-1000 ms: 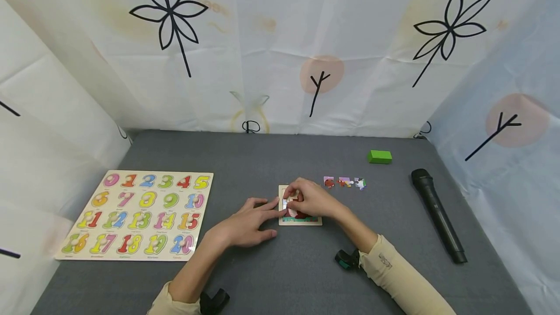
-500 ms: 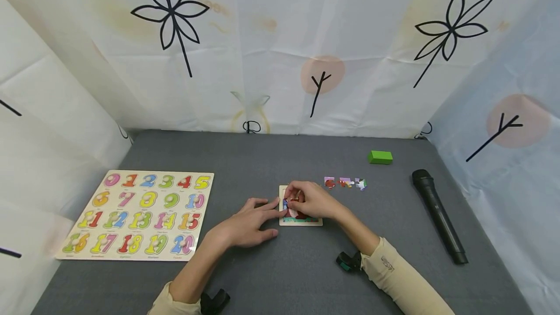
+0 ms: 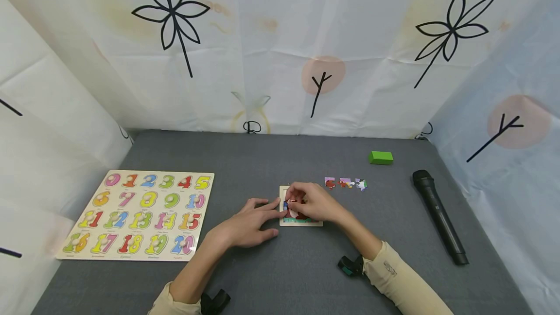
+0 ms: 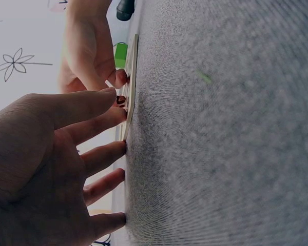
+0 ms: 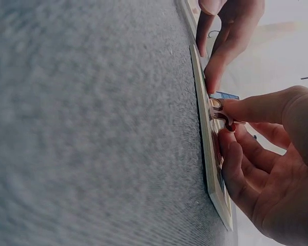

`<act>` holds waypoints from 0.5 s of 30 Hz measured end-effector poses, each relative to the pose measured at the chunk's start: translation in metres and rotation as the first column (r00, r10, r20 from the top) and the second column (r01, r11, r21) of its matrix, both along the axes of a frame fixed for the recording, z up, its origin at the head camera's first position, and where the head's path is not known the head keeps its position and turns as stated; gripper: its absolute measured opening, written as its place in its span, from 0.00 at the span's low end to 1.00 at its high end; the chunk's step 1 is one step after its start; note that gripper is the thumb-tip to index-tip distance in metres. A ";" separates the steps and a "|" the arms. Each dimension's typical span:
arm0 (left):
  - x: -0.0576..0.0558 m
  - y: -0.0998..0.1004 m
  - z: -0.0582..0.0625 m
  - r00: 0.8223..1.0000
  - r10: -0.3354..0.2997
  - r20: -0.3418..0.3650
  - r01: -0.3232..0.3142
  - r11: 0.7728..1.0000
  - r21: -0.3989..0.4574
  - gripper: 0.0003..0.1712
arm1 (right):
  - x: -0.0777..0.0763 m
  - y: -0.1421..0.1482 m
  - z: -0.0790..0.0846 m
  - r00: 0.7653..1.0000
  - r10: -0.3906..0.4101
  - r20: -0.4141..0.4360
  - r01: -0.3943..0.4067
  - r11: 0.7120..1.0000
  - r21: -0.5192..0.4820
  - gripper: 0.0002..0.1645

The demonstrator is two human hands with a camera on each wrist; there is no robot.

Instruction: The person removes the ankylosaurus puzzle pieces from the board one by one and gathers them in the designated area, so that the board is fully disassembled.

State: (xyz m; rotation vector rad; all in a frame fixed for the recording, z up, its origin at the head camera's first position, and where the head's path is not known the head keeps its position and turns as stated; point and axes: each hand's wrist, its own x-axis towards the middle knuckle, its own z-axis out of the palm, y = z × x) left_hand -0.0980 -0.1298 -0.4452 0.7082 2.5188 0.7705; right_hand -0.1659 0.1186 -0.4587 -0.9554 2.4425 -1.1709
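Observation:
A small wooden jigsaw tray with a printed picture lies in mid-table between both hands. Over it my right hand pinches a jigsaw piece between thumb and fingers; in the right wrist view this piece is tilted, close over the picture. My left hand lies spread, its fingertips at the tray's left edge. The left wrist view shows the left fingers extended, with tips down by the tray's side. The right hand covers much of the tray in the head view.
Several loose jigsaw pieces lie right of and behind the tray. A number puzzle board is at the left. A green block sits at the back right, and a black microphone lies along the right side.
My right hand has shifted slightly towards the near side of the tray, still pinching the jigsaw piece. The left hand keeps its place at the tray's edge.

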 end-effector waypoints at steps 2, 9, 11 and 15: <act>0.000 0.000 0.000 1.000 -0.002 -0.001 0.002 1.000 -0.001 0.30 | 0.002 0.000 0.001 1.000 -0.009 -0.012 0.009 1.000 0.000 0.04; 0.001 0.000 0.001 1.000 -0.015 -0.015 0.015 1.000 0.003 0.30 | 0.004 0.000 0.000 0.999 -0.030 -0.037 0.031 0.999 0.017 0.05; 0.001 0.000 0.001 1.000 -0.014 -0.011 0.014 1.000 0.004 0.30 | 0.004 0.000 0.000 0.999 -0.036 -0.038 0.037 0.999 0.026 0.05; 0.001 0.000 0.001 1.000 -0.008 0.000 0.008 1.000 0.008 0.30 | 0.004 0.000 0.000 0.998 -0.043 -0.045 0.044 0.998 0.034 0.05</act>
